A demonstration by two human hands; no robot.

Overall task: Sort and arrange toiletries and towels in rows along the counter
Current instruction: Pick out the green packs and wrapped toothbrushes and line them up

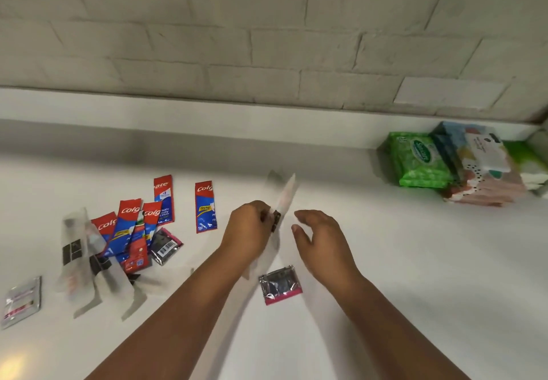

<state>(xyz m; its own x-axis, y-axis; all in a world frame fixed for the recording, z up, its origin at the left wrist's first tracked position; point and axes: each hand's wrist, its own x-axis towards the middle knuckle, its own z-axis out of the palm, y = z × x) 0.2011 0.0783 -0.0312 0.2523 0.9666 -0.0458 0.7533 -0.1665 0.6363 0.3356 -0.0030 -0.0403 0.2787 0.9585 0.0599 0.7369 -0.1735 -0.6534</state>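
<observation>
A broad stretch of white counter (400, 261) is left bare right of the right hand (318, 241), up to the wipe packs (424, 160) stacked by the brick wall (267, 38). A long translucent toothbrush sleeve (281, 204), with a dark label, is pinched in the curled fingers of the left hand (247, 231); its long axis runs up and away, tilted slightly right. The right hand's fingers are spread and loosely bent, holding nothing. A silver-and-pink sachet (280, 284) lies just below both hands; Colgate sachets (139, 222) are scattered left of the left fingers.

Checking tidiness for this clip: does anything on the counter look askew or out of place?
Yes. The Colgate sachets lie overlapping in a loose heap at left, not in a row; one Colgate sachet sits apart. A silver-pink sachet lies alone between the forearms.
</observation>
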